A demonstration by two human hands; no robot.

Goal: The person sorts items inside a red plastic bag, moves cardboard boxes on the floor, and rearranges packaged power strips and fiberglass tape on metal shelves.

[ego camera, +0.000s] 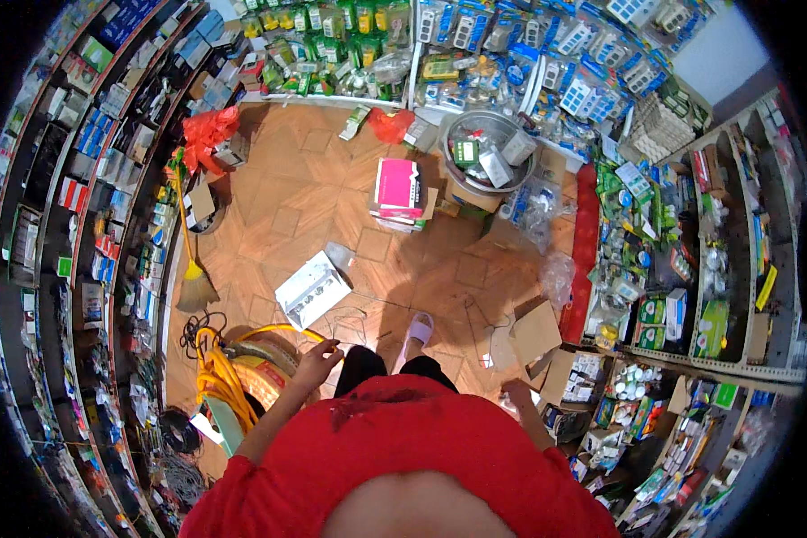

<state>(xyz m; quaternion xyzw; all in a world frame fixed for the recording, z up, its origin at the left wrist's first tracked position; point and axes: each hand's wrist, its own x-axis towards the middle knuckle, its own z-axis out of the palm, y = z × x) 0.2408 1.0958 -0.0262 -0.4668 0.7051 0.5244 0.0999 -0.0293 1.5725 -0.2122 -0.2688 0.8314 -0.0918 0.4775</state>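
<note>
My left hand (319, 361) is at the left of my body, beside the end of a yellow hose or thick cable (276, 327); whether its fingers hold it is unclear. More of the yellow length lies coiled over a round roll at lower left. My right hand (519, 393) hangs low at the right, near an open cardboard box (559, 376); its fingers are too dark to read. A white box with printed pictures (313, 290) lies on the tiled floor ahead of my feet. Farther off sits a pink box (397, 183) on other flat packs.
A metal basin (487, 151) of small boxes stands ahead. A yellow broom (197, 286) leans at the left. Packed shelves (107, 202) curve round both sides, with hanging packets ahead. Cardboard pieces (535, 333) and clear plastic bags (557, 279) lie on the right.
</note>
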